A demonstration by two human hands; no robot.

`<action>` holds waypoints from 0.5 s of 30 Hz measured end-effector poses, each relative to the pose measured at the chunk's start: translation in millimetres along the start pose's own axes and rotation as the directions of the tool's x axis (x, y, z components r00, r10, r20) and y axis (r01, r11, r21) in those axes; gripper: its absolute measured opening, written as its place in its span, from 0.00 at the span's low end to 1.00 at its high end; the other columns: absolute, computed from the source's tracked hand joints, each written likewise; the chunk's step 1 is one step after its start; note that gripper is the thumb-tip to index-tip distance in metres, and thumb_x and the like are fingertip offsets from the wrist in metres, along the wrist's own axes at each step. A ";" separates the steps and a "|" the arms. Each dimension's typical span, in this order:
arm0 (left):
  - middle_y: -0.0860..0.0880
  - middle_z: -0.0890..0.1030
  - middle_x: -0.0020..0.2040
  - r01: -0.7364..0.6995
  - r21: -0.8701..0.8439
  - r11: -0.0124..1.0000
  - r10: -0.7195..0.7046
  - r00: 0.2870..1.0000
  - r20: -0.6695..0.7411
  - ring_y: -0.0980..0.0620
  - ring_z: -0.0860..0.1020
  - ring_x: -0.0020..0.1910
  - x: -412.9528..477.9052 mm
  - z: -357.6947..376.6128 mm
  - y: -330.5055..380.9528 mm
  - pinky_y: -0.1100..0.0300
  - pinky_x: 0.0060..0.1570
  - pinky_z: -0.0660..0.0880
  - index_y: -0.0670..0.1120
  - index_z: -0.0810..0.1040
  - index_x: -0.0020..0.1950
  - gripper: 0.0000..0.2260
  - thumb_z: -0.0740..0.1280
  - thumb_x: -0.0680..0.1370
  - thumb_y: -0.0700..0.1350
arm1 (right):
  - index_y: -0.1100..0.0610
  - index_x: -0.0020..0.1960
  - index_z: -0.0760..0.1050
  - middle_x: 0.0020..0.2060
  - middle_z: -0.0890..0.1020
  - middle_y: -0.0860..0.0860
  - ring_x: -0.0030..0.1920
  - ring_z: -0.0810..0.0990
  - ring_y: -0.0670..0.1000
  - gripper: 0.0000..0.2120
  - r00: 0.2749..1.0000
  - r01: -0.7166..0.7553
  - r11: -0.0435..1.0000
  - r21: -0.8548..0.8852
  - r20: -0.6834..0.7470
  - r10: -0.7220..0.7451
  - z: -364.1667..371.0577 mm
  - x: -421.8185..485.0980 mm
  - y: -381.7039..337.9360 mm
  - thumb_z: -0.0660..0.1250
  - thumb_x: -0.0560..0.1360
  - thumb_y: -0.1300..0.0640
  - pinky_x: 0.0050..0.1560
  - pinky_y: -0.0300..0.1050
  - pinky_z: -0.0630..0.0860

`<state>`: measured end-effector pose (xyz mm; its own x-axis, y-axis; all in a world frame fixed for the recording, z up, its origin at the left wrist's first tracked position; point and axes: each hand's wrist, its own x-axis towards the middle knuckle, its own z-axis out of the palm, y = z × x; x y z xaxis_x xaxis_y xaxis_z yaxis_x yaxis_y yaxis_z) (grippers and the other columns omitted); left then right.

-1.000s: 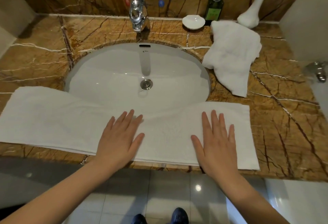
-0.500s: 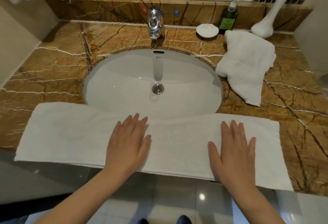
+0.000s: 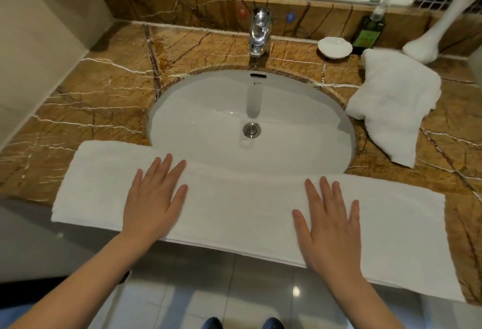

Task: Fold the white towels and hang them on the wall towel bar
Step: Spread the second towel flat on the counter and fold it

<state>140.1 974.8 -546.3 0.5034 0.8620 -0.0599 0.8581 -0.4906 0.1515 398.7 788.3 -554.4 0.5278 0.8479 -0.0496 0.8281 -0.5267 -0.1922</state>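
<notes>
While both hands lie flat, left hand [image 3: 154, 198] and right hand [image 3: 330, 227] with fingers spread on folded white towel [image 3: 240, 206] along worktop [image 3: 104, 93] front edge, second towel [image 3: 393, 104] crumpled right of sink [image 3: 208, 109]

you see a warm, fairly bright indoor scene, evenly lit from overhead. a small ceiling-light glare spot sits on the floor tiles [image 3: 296, 291] at 5 o'clock, and highlights gleam on the faucet [image 3: 259, 32] at 12. shadows are soft. wide-angle bending curves the countertop [image 3: 104, 88] edges, and the corners blur slightly.
</notes>
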 end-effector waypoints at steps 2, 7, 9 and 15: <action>0.51 0.57 0.77 -0.021 -0.028 0.999 0.021 1.000 0.002 0.50 0.53 0.77 0.2 -3.1 -4.5 0.49 0.74 0.49 0.54 0.59 0.76 0.28 0.41 0.79 0.61 | 0.49 0.78 0.53 0.77 0.54 0.51 0.78 0.47 0.51 0.31 1.000 0.002 1.000 0.016 0.011 -0.002 -2.5 -0.3 1.8 0.40 0.78 0.38 0.75 0.56 0.42; 0.50 0.58 0.77 -0.012 -0.028 1.000 0.012 1.000 -0.017 0.50 0.54 0.77 4.6 -17.2 -39.3 0.48 0.74 0.51 0.52 0.60 0.76 0.27 0.43 0.79 0.59 | 0.51 0.77 0.55 0.77 0.57 0.53 0.77 0.49 0.52 0.33 0.995 -0.103 0.994 0.029 -0.015 0.103 -14.2 -1.3 23.1 0.41 0.76 0.38 0.75 0.57 0.45; 0.50 0.57 0.77 -0.018 -0.009 1.000 0.018 1.000 0.004 0.50 0.53 0.77 5.7 -17.6 -54.0 0.48 0.74 0.50 0.54 0.59 0.76 0.27 0.43 0.79 0.60 | 0.50 0.77 0.55 0.77 0.56 0.53 0.77 0.50 0.53 0.34 0.989 -0.148 0.989 0.013 -0.003 0.148 -15.6 -2.4 29.9 0.40 0.76 0.38 0.74 0.59 0.47; 0.53 0.52 0.78 -0.021 0.024 0.999 0.019 0.999 0.043 0.53 0.48 0.77 3.6 -13.0 -67.3 0.49 0.74 0.47 0.58 0.53 0.77 0.27 0.39 0.78 0.62 | 0.49 0.77 0.53 0.77 0.56 0.53 0.77 0.52 0.55 0.31 0.982 -0.188 0.981 -0.049 0.005 0.189 -13.5 -3.1 29.0 0.40 0.78 0.38 0.73 0.62 0.50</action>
<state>82.8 1012.5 -543.9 0.5239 0.8460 -0.0990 0.8498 -0.5111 0.1288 423.6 769.6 -546.7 0.6738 0.7335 -0.0895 0.7221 -0.6793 -0.1310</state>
